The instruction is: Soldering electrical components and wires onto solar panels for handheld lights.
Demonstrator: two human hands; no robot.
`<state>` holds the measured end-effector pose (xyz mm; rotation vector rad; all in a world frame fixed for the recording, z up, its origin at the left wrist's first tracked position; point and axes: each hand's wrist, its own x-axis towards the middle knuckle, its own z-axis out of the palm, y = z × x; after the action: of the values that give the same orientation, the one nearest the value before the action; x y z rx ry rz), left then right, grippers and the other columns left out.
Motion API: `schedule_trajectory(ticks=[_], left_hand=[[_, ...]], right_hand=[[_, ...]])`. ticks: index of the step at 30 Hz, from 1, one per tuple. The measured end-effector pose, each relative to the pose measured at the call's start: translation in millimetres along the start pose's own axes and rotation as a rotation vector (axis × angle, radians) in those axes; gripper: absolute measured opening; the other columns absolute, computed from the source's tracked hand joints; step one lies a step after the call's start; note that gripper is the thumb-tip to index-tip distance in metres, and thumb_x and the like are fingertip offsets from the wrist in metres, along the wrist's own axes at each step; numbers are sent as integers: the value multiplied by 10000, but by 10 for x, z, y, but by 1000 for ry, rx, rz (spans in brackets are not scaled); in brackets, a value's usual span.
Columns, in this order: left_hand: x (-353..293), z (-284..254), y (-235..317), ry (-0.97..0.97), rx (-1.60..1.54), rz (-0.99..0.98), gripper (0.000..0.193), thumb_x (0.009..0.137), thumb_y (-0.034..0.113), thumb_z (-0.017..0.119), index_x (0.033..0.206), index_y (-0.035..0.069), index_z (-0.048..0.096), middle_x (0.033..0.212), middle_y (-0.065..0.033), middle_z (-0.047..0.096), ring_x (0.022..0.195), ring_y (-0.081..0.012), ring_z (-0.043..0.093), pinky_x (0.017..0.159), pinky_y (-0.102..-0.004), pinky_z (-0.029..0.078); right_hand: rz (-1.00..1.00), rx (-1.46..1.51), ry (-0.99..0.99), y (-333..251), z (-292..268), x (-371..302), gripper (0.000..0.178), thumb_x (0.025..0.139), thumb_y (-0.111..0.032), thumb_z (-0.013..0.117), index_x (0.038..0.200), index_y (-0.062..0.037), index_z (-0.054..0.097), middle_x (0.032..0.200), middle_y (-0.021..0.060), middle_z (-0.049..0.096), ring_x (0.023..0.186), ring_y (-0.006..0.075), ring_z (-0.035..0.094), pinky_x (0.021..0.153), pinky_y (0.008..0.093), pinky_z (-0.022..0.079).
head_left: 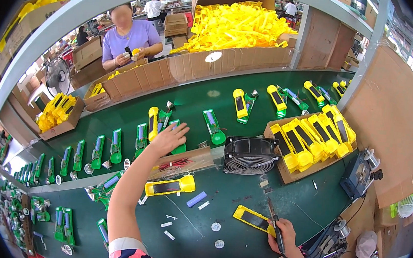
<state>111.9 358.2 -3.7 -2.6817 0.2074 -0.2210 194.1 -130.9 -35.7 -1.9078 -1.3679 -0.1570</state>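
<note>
My left hand reaches out over the belt, fingers stretched and apart, above a green flashlight housing that it partly hides. Just beyond it lies a yellow casing with a dark panel. My right hand is closed around a soldering iron, its tip pointing away from me. Against the fingers of that hand rests the end of another yellow casing with a dark panel; whether they also grip it I cannot tell. A third yellow casing lies on the bench between my arms, near a loose purple battery cell.
A black fan stands mid-bench, beside a cardboard box of yellow casings. At the right are a blue soldering station and cables. Green housings line the belt. Across it, a person handles parts beside a heap of yellow pieces.
</note>
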Motion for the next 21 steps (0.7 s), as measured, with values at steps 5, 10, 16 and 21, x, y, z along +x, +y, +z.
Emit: schedule_trajectory(ticks=[5,10,16,21], left_hand=[[-56,-991,247,357,-161,-293,435,585,77,658,960,13,446,1044,-170,522,999,-312,516,876,-405,400],[-28,-2091,1637,-85,-351,-151,748,668,159,624,1326,116,271,761,-118,518,560,-226,557,442,-324,434],[-699,-1729,3032,-296,-483,40,528,725,244,576,1234,214,437,826,-113,503,593,-199,547,528,-318,419],[-691,-1847,2840,-156,-981,18,478,644,253,705,1072,155,516,1222,-149,416,1121,-326,416,889,-459,355]], right_hand=[[-33,19,17,1,36,-66,528,597,-19,633,1090,-72,453,1018,85,591,897,337,545,825,417,428],[-51,-23,16,33,2,-127,541,617,-22,640,1109,-72,421,1049,82,585,960,322,543,915,458,368],[-131,-44,10,-7,5,-90,571,611,-20,643,1118,-73,385,1017,79,611,966,290,551,959,499,306],[-124,-4,43,41,33,-218,493,664,12,616,1119,-67,443,963,115,594,815,253,600,966,491,323]])
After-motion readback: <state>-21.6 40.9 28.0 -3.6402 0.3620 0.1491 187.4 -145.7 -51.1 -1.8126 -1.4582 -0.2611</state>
